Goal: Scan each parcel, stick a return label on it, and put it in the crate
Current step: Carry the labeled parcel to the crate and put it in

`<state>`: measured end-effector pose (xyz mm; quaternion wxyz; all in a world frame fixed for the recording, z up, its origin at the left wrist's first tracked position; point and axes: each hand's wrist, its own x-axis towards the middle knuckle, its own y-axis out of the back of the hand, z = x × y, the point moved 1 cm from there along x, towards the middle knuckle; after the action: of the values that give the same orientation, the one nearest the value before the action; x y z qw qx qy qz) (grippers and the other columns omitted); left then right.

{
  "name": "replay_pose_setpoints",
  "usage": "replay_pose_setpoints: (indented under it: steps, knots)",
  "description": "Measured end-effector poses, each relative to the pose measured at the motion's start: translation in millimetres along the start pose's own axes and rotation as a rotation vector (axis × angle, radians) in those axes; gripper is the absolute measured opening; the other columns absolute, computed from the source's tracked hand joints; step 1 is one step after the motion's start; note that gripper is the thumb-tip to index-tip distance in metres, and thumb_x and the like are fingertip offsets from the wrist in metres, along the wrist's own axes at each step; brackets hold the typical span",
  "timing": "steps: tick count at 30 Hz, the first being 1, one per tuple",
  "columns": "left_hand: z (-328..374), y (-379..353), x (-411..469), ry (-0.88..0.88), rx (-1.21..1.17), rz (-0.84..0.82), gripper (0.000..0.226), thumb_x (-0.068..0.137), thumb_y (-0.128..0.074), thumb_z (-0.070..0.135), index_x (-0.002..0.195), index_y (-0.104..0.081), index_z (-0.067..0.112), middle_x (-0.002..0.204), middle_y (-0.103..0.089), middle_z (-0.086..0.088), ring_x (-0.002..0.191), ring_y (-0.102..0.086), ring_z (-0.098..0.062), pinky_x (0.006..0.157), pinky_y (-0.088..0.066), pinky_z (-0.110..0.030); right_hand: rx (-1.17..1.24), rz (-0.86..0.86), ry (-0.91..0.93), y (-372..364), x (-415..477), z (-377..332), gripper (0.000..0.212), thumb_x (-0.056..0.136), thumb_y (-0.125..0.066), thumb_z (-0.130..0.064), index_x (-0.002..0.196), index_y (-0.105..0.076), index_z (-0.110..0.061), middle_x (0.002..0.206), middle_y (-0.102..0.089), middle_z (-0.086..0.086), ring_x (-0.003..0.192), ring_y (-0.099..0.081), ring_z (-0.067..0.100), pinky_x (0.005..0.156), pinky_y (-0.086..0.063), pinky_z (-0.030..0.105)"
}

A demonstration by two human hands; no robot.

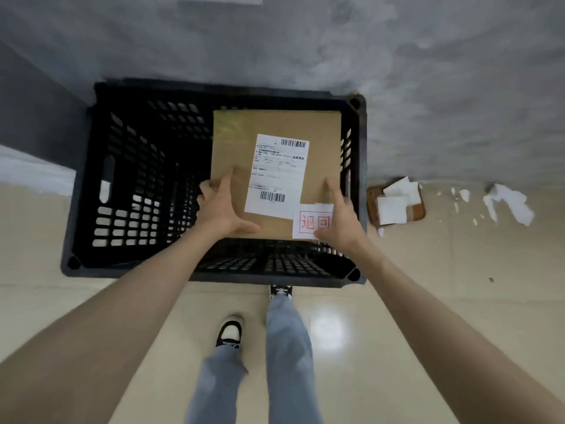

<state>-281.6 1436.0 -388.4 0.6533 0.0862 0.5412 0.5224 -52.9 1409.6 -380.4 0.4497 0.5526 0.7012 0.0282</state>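
Head view, looking straight down.

- A black slatted crate (128, 179) is seen standing on a beige tiled floor (428, 301), its far side against a grey wall (305, 41).
- The parcel (275, 127), a flat brown cardboard piece, is found inside the crate, on the right-hand side, close along the right wall. Whether it is resting on the bottom or is held just above it cannot be told.
- A white shipping label (276, 175) with two barcodes is stuck on the parcel's upper face. A white return label (307, 223) with a red boxed stamp is placed at the near right corner, partly covered by the right hand.
- Left hand (220, 206): the fingers (227, 182) are spread and released over the near left part of the parcel, the thumb laid along the near edge. Nothing is clasped.
- Right hand (339, 218): the fingers are relaxed and apart, the forefinger stretched over the parcel's right edge. Nothing is grasped. Contact with the cardboard cannot be confirmed for either hand.
- On the floor to the right of the crate, a small brown tray (417, 214) with white paper pieces is noted, and torn white scraps (507, 206) lie further right along the wall.
- Blue jeans (284, 347) and black-and-white shoes (229, 332) are visible below, one toe close against the crate's near rim.
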Motion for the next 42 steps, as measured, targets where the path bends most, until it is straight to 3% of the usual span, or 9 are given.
replay_pose_setpoints:
  steps: [2, 5, 10, 17, 23, 27, 30, 33, 42]
  knots:
    - [-9, -16, 19, 0.021, -0.013, -0.001, 0.134, 0.048, -0.092, 0.032, 0.147, -0.003, 0.039, 0.147, -0.009, -0.012, 0.136, -0.02, -0.034, 0.109, -0.031, -0.046, 0.016, -0.024, -0.022, -13, 22, 9, 0.098, 0.08, -0.055, 0.008, 0.148, -0.002, -0.038, 0.151, -0.017, 0.012, 0.13, -0.039, 0.029, 0.097, -0.043, 0.035]
    - [-16, -35, 42, 0.055, -0.003, -0.006, 0.133, 0.049, -0.092, 0.03, 0.146, -0.002, 0.041, 0.147, -0.01, -0.012, 0.136, -0.019, -0.033, 0.109, -0.032, -0.048, 0.033, -0.054, -0.095, -29, 47, 21, 0.102, 0.081, -0.055, 0.011, 0.147, 0.002, -0.042, 0.154, -0.011, 0.013, 0.132, -0.038, 0.03, 0.081, -0.041, 0.027]
    - [-29, -64, 72, 0.086, 0.015, -0.016, 0.135, 0.046, -0.093, 0.028, 0.147, -0.003, 0.04, 0.144, -0.014, -0.014, 0.135, -0.02, -0.034, 0.109, -0.032, -0.05, 0.03, -0.045, -0.177, -56, 76, 36, 0.103, 0.081, -0.054, 0.012, 0.147, 0.003, -0.041, 0.156, -0.007, 0.013, 0.138, -0.03, 0.032, 0.1, -0.044, 0.04]
    - [-43, -91, 97, 0.108, 0.019, -0.003, 0.136, 0.043, -0.094, 0.027, 0.145, -0.005, 0.04, 0.141, -0.018, -0.015, 0.13, -0.027, -0.034, 0.106, -0.035, -0.05, 0.045, -0.023, -0.24, -82, 101, 51, 0.104, 0.081, -0.053, 0.014, 0.147, 0.005, -0.042, 0.151, -0.015, 0.014, 0.129, -0.041, 0.03, 0.099, -0.046, 0.044]
    - [-46, -106, 109, 0.133, 0.127, 0.01, 0.132, 0.039, -0.094, 0.034, 0.141, -0.01, 0.034, 0.14, -0.017, -0.019, 0.128, -0.025, -0.036, 0.1, -0.04, -0.05, 0.016, 0.007, -0.256, -90, 114, 61, 0.102, 0.082, -0.051, 0.01, 0.146, 0.011, -0.04, 0.151, -0.012, 0.013, 0.123, -0.044, 0.03, 0.099, -0.045, 0.039]
    - [-47, -106, 109, 0.122, 0.154, -0.019, 0.129, 0.041, -0.093, 0.037, 0.141, -0.011, 0.031, 0.139, -0.017, -0.018, 0.127, -0.026, -0.036, 0.101, -0.04, -0.049, -0.009, -0.015, -0.293, -94, 117, 56, 0.103, 0.083, -0.052, 0.007, 0.146, 0.014, -0.038, 0.151, -0.008, 0.013, 0.129, -0.037, 0.035, 0.105, -0.038, 0.048]
    - [-37, -97, 102, 0.104, 0.215, -0.068, 0.135, 0.045, -0.091, 0.042, 0.145, -0.001, 0.032, 0.146, -0.01, -0.02, 0.132, -0.022, -0.039, 0.105, -0.033, -0.054, -0.095, -0.051, -0.315, -90, 111, 45, 0.097, 0.085, -0.056, 0.001, 0.148, 0.01, -0.033, 0.152, -0.004, 0.016, 0.136, -0.025, 0.038, 0.108, -0.034, 0.049]
    - [-18, -72, 91, 0.019, 0.249, -0.046, 0.13, 0.047, -0.087, 0.047, 0.145, -0.003, 0.033, 0.152, -0.001, -0.019, 0.137, -0.014, -0.039, 0.11, -0.024, -0.055, -0.139, -0.033, -0.31, -79, 98, 22, 0.091, 0.082, -0.057, 0.005, 0.148, -0.005, -0.029, 0.152, -0.005, 0.015, 0.137, -0.018, 0.039, 0.107, -0.036, 0.046]
    - [35, 32, 6, -0.253, 0.292, -0.032, 0.107, 0.059, -0.084, 0.044, 0.144, -0.021, 0.032, 0.149, -0.017, -0.012, 0.135, -0.02, -0.037, 0.108, -0.026, -0.052, -0.224, 0.08, -0.172, -14, 6, -69, 0.089, 0.081, -0.066, -0.003, 0.148, -0.012, -0.024, 0.151, -0.017, 0.013, 0.135, -0.024, 0.035, 0.107, -0.031, 0.043]
